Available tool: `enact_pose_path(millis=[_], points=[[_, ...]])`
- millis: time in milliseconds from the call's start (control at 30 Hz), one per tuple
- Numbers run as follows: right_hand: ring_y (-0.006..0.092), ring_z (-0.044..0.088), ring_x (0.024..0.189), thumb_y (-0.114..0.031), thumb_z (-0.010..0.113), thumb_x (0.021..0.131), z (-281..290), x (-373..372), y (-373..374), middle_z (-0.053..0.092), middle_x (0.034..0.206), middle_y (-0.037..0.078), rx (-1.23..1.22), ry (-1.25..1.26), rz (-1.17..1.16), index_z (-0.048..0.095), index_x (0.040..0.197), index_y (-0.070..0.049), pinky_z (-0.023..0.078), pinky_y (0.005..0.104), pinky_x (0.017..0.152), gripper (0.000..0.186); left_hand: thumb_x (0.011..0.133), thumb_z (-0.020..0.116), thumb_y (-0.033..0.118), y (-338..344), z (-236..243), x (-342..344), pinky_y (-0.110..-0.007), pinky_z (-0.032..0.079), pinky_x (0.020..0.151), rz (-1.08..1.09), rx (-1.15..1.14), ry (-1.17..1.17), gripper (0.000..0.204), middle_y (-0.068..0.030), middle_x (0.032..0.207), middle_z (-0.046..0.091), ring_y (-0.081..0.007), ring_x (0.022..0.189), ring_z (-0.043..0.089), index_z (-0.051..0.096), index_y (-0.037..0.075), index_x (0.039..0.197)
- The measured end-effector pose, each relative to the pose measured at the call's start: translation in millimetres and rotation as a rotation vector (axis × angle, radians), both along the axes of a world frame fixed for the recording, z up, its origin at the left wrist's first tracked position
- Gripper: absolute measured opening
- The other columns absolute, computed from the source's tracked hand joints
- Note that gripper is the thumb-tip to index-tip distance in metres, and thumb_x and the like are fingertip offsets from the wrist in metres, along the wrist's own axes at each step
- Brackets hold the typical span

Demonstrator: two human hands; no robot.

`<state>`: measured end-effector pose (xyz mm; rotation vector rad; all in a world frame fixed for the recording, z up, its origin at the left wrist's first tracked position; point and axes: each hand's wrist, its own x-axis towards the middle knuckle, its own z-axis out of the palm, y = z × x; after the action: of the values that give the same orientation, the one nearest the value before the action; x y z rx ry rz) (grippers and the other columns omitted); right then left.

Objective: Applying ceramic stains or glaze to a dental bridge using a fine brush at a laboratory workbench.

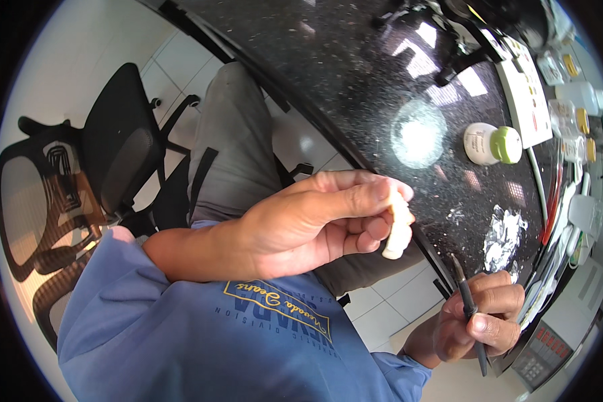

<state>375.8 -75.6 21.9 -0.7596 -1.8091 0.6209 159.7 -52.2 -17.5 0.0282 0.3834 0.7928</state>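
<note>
My left hand (308,221) is closed, pinching a small cream-coloured, lumpy piece (398,234) that looks like a short row of model teeth. The piece hangs down from between thumb and fingers, near the edge of the worktop. To the right and lower, my right hand (492,315) is wrapped round a slim brush (465,293) with a dark handle and a metal collar. Its tip points up and to the left, apart from the cream piece.
A speckled black worktop (328,74) runs along the right. On it are a white bottle with a green cap (492,144), crumpled foil (504,234) and a black stand (459,63). Yellow-capped jars (569,120) and a keypad device (546,348) line the far right. Black chairs (124,120) stand left.
</note>
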Motion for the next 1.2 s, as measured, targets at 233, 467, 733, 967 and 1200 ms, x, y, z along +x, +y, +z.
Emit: enact_pose_path(millis=[233, 467, 733, 967, 1200], points=[[0.0181, 0.055, 0.062, -0.015, 0.065, 0.082, 8.4, -2.3, 14.6, 0.056, 0.076, 0.011, -0.119, 0.007, 0.348, 0.054, 0.102, -0.003, 0.044, 0.0251, 0.050, 0.026, 0.092, 0.055, 0.025, 10.6, -1.8, -9.1, -0.025, 0.045, 0.063, -0.138, -0.002, 0.004, 0.038, -0.0072, 0.078, 0.057, -0.0148, 0.068, 0.055, 0.052, -0.005, 0.113], [0.0237, 0.059, 0.073, -0.011, 0.068, 0.077, 7.6, 15.5, 13.1, 0.060, 0.081, 0.012, -0.186, -0.120, 0.452, 0.058, 0.108, -0.004, 0.048, 0.0301, 0.054, 0.033, 0.090, 0.058, 0.027, 10.3, -1.4, -9.5, -0.021, 0.046, 0.066, -0.155, 0.019, 0.016, 0.036, -0.0025, 0.079, 0.059, -0.0090, 0.071, 0.055, 0.056, -0.003, 0.110], [0.0233, 0.059, 0.071, -0.015, 0.068, 0.079, 5.1, 8.7, 10.9, 0.061, 0.081, 0.013, -0.154, -0.098, 0.399, 0.058, 0.108, -0.004, 0.048, 0.0282, 0.053, 0.033, 0.093, 0.052, 0.026, 10.1, 2.4, -8.2, -0.024, 0.044, 0.064, -0.148, -0.046, 0.064, 0.034, -0.0073, 0.075, 0.059, -0.0134, 0.069, 0.053, 0.054, -0.004, 0.111], [0.0227, 0.059, 0.071, -0.014, 0.067, 0.079, 3.6, 9.5, 8.0, 0.060, 0.080, 0.012, -0.199, 0.000, 0.376, 0.058, 0.107, -0.004, 0.047, 0.0276, 0.053, 0.031, 0.093, 0.054, 0.030, 9.5, 3.2, -7.5, -0.025, 0.042, 0.063, -0.151, -0.037, 0.090, 0.036, -0.0056, 0.074, 0.058, -0.0118, 0.070, 0.050, 0.054, -0.003, 0.109], [0.0232, 0.059, 0.073, -0.012, 0.065, 0.080, 8.1, 8.7, 8.6, 0.060, 0.082, 0.012, -0.202, -0.061, 0.361, 0.058, 0.107, -0.004, 0.049, 0.0297, 0.054, 0.029, 0.092, 0.055, 0.030, 8.9, 4.6, -7.3, -0.025, 0.042, 0.063, -0.149, -0.038, 0.096, 0.038, -0.0048, 0.073, 0.056, -0.0112, 0.070, 0.048, 0.052, -0.003, 0.110]])
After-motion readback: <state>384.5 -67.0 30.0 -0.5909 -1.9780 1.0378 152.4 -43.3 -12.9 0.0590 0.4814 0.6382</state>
